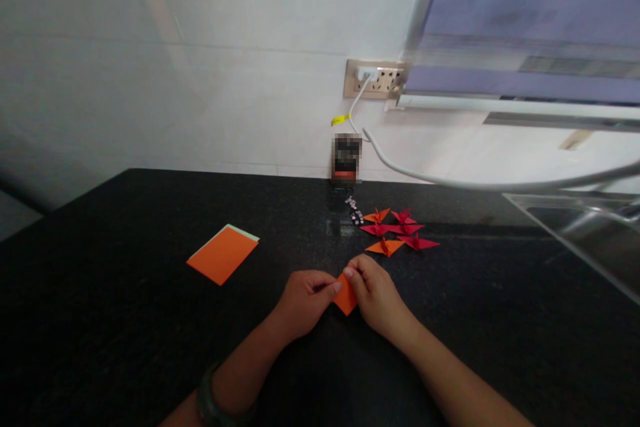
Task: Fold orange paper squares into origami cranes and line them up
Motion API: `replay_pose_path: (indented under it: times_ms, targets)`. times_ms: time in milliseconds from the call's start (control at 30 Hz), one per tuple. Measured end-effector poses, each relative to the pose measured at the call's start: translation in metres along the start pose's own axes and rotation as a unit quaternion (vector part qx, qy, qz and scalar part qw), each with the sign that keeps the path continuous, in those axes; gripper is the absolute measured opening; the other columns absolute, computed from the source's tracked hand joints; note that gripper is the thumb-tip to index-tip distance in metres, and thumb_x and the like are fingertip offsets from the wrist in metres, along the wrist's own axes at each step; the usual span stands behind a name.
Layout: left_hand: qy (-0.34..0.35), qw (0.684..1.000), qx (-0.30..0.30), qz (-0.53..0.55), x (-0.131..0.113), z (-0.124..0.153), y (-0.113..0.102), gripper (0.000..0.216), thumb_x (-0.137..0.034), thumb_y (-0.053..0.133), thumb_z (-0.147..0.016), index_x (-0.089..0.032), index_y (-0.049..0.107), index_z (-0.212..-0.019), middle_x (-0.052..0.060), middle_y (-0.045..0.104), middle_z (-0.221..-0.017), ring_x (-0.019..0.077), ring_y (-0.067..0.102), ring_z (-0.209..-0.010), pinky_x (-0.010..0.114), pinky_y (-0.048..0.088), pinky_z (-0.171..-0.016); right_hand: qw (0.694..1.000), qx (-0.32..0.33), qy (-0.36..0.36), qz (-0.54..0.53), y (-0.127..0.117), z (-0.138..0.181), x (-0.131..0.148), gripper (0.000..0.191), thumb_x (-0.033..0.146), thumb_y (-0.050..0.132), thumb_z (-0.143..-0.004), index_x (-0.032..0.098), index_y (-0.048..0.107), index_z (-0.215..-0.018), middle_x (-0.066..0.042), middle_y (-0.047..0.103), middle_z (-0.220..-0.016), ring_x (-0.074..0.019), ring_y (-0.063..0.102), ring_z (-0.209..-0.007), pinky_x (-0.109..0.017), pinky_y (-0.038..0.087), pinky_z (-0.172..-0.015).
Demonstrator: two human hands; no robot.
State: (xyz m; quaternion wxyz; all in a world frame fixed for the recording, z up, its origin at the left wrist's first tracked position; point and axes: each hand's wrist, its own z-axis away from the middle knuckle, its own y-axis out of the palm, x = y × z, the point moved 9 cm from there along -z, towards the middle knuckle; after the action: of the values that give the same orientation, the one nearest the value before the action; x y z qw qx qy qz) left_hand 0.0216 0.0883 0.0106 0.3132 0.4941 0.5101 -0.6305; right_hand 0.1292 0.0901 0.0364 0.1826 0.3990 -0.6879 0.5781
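Both my hands meet over a small folded orange paper on the black countertop. My left hand pinches the paper's left edge with curled fingers. My right hand presses and grips its upper right side, fingers closed on it. Just beyond my hands lie several finished paper cranes in orange and red. A stack of flat paper sheets, orange on top, lies to the left.
A blurred small dark object stands against the white wall at the counter's back. A white cable runs from a wall socket to the right. A clear acrylic panel juts in at the right.
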Motion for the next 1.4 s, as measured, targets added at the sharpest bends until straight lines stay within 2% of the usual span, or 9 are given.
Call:
replay_pose_path:
  times_ms: [200,433,667,800,900,1000,1067,1233,1400]
  targets:
    - [-0.013,0.999,-0.018,0.047,0.004,0.000,-0.003,0.025,-0.031,0.051,-0.076,-0.013,0.068,-0.072,0.001,0.063,-0.063,0.0127,0.054,-0.061,0.022,0.040,-0.058,0.999,-0.017,0.029,-0.003,-0.002,-0.002,-0.010,0.029,0.033,0.043,-0.084,0.018,0.045,-0.059,0.001,0.048,-0.058,-0.0114,0.045,-0.055,-0.022,0.034,-0.051]
    - [-0.030,0.993,-0.067,0.091,0.006,-0.001,-0.016,0.022,-0.030,0.054,-0.074,-0.014,0.068,-0.072,0.002,0.065,-0.064,0.0135,0.056,-0.060,0.022,0.042,-0.058,0.993,0.029,0.045,-0.104,0.005,-0.002,-0.013,0.020,0.028,0.041,-0.084,0.018,0.048,-0.068,0.003,0.047,-0.058,-0.0098,0.044,-0.054,-0.020,0.035,-0.051]
    - [-0.061,0.983,-0.119,0.127,0.013,-0.001,-0.025,0.019,-0.030,0.058,-0.071,-0.014,0.068,-0.072,0.003,0.067,-0.066,0.0153,0.059,-0.063,0.024,0.044,-0.060,0.998,0.016,0.041,-0.048,-0.002,-0.005,-0.019,0.027,0.032,0.042,-0.084,0.018,0.046,-0.062,0.002,0.047,-0.057,-0.0105,0.044,-0.054,-0.021,0.034,-0.050]
    - [-0.080,0.976,-0.151,0.136,0.018,0.000,-0.031,0.020,-0.032,0.058,-0.072,-0.014,0.067,-0.073,0.003,0.066,-0.066,0.0156,0.059,-0.063,0.025,0.045,-0.061,0.994,-0.014,0.091,-0.055,-0.008,-0.006,-0.032,0.039,0.041,0.035,-0.086,0.019,0.041,-0.055,0.002,0.042,-0.051,-0.0103,0.042,-0.049,-0.022,0.033,-0.047]
    - [-0.075,0.980,-0.107,0.153,0.016,-0.001,-0.021,0.021,-0.032,0.058,-0.071,-0.013,0.066,-0.070,0.003,0.065,-0.063,0.0149,0.058,-0.061,0.024,0.044,-0.059,0.977,-0.003,0.121,-0.173,-0.001,-0.005,-0.034,0.032,0.045,0.040,-0.083,0.017,0.049,-0.068,0.002,0.048,-0.058,-0.0103,0.046,-0.052,-0.021,0.035,-0.047]
    - [-0.066,0.982,-0.093,0.148,0.013,-0.001,-0.018,0.021,-0.032,0.059,-0.071,-0.013,0.066,-0.068,0.002,0.065,-0.061,0.0136,0.057,-0.058,0.023,0.043,-0.057,0.951,0.070,0.137,-0.268,0.019,-0.002,-0.028,0.027,0.044,0.049,-0.078,0.016,0.052,-0.077,0.002,0.051,-0.060,-0.0095,0.047,-0.051,-0.020,0.036,-0.045]
    - [-0.071,0.982,-0.094,0.146,0.012,-0.001,-0.018,0.020,-0.032,0.059,-0.071,-0.013,0.066,-0.068,0.002,0.064,-0.060,0.0130,0.057,-0.057,0.023,0.043,-0.057,0.942,0.084,0.152,-0.286,0.024,-0.001,-0.029,0.027,0.043,0.049,-0.078,0.016,0.050,-0.072,0.003,0.050,-0.056,-0.0085,0.045,-0.047,-0.019,0.035,-0.043]
    - [-0.078,0.980,-0.058,0.175,0.013,-0.002,-0.012,0.022,-0.033,0.057,-0.073,-0.013,0.065,-0.069,0.002,0.065,-0.060,0.0130,0.058,-0.059,0.023,0.044,-0.061,0.942,0.021,0.174,-0.287,0.014,-0.001,-0.039,0.030,0.045,0.044,-0.080,0.018,0.046,-0.065,0.006,0.043,-0.048,-0.0074,0.039,-0.040,-0.019,0.030,-0.039]
    - [-0.077,0.971,-0.020,0.226,0.013,-0.003,-0.004,0.023,-0.034,0.055,-0.075,-0.013,0.064,-0.074,0.001,0.064,-0.063,0.0115,0.057,-0.059,0.022,0.043,-0.059,0.933,0.045,0.179,-0.309,0.019,0.000,-0.037,0.031,0.046,0.045,-0.079,0.018,0.044,-0.064,0.006,0.042,-0.046,-0.0068,0.037,-0.038,-0.019,0.028,-0.037]
